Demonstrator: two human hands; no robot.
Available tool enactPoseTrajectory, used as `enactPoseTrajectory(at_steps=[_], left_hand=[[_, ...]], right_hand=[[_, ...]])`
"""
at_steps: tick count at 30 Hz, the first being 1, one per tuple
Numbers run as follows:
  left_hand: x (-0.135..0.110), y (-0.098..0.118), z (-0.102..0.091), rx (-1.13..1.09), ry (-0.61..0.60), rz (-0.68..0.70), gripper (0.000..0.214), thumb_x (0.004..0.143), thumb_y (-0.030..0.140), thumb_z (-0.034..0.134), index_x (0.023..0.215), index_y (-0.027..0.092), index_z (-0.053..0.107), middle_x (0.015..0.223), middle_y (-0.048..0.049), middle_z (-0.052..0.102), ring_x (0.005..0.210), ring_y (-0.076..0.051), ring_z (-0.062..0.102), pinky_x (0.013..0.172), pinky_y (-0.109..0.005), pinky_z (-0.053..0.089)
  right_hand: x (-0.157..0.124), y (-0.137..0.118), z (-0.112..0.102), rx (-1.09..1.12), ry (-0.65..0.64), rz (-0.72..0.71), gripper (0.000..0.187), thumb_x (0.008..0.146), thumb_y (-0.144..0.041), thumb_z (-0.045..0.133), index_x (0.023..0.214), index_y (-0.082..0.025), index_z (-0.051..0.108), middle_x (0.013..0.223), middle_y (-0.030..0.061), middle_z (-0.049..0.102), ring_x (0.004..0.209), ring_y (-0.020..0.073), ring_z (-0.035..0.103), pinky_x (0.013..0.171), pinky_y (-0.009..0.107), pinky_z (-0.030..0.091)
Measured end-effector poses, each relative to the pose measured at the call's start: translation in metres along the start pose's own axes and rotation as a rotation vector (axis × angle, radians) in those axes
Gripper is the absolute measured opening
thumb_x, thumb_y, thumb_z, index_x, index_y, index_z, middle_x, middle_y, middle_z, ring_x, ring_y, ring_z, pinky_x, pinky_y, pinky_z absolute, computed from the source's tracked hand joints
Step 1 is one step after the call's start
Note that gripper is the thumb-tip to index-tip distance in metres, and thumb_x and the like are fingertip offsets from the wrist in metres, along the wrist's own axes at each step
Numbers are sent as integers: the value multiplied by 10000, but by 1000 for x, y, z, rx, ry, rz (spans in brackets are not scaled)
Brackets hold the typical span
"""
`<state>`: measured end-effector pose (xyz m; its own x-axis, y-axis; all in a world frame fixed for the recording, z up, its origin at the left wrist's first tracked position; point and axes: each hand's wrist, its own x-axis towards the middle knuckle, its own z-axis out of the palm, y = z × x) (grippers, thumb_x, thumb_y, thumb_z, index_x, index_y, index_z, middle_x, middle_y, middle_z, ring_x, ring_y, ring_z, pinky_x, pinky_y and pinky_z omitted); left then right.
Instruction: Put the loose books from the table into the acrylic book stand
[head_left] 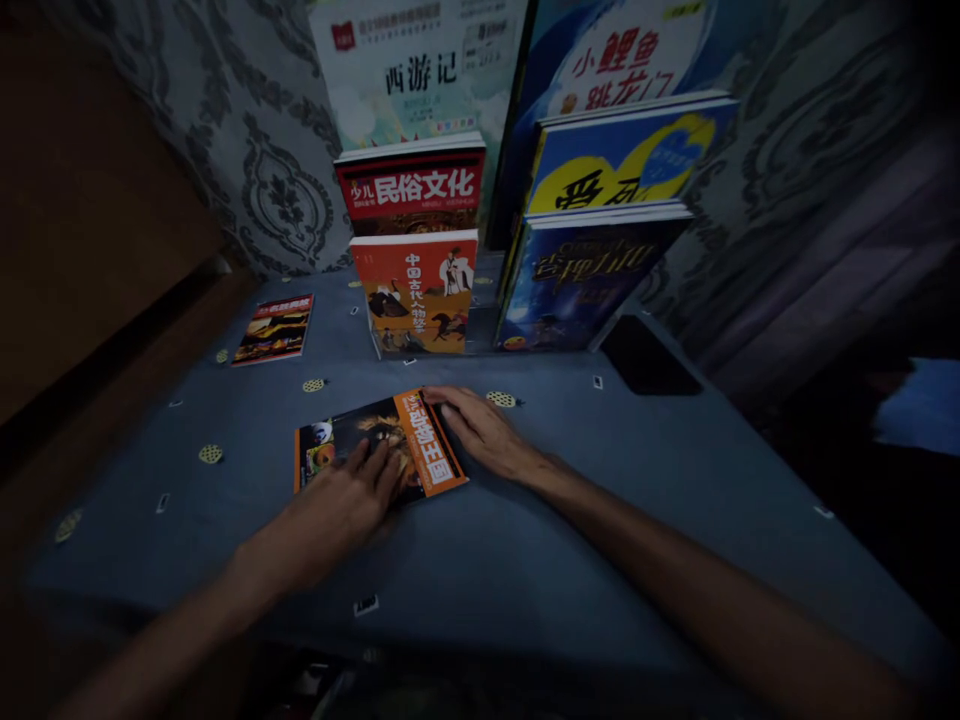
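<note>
A thin book with an orange-and-black cover (431, 450) lies on the blue tablecloth (480, 590), turned sideways, with animal pictures on it. Across its lower edge rests my left hand (352, 500), fingers stretched over the cover. My right hand (484, 430) is at the book's upper right corner, its fingers extended along that edge and the thumb beside it. Neither hand's fingers wrap round the book. Part of the cover is hidden beneath my left hand.
Two rows of books stand behind, with a red-orange book (424, 300) and a dark blue book (585, 280) in front. A small book (274, 328) lies at the left. A black flat object (649, 356) lies at the right. Patterned wallpaper (281, 195) backs the table.
</note>
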<state>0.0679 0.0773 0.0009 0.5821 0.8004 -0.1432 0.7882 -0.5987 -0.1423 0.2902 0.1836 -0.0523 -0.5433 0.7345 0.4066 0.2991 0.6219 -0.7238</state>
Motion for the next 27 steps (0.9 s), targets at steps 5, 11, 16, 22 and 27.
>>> enactPoseTrajectory(at_steps=[5, 11, 16, 22, 27], left_hand=[[3, -5, -16, -34, -35, -8, 394, 990, 226, 386, 1360, 129, 481, 1346, -179, 602, 1204, -298, 608, 924, -431, 524], [11, 10, -30, -96, -115, -80, 325, 957, 116, 380, 1228, 172, 550, 1065, -127, 696, 928, -250, 692, 772, -354, 538], [24, 10, -30, -61, -33, -155, 272, 977, 168, 391, 1170, 196, 579, 1079, -125, 667, 898, -247, 669, 704, -333, 526], [17, -42, -32, -48, -79, -373, 292, 973, 363, 492, 1215, 212, 556, 1172, -115, 626, 1040, -289, 632, 761, -364, 516], [6, -37, -24, -74, -136, -472, 289, 990, 416, 447, 1138, 195, 561, 1060, -109, 678, 908, -272, 693, 689, -330, 495]], right_hand=[[3, 1, -2, 95, 25, 41, 356, 993, -288, 359, 1291, -222, 543, 1170, 83, 703, 1122, 217, 637, 1006, 445, 470], [8, 0, -9, 192, 84, 211, 347, 977, -356, 408, 1227, -202, 592, 1053, 82, 727, 908, 195, 706, 826, 350, 537], [7, -8, -14, -97, 146, 243, 315, 935, -313, 457, 1152, -184, 646, 821, 49, 717, 722, 187, 666, 676, 300, 480], [6, -29, -19, -360, -95, 299, 214, 918, -267, 481, 900, -203, 685, 636, 17, 676, 573, 161, 615, 563, 260, 394], [6, -22, -22, -25, -87, 427, 284, 929, -270, 447, 1164, -187, 585, 564, -39, 620, 444, 141, 597, 498, 246, 444]])
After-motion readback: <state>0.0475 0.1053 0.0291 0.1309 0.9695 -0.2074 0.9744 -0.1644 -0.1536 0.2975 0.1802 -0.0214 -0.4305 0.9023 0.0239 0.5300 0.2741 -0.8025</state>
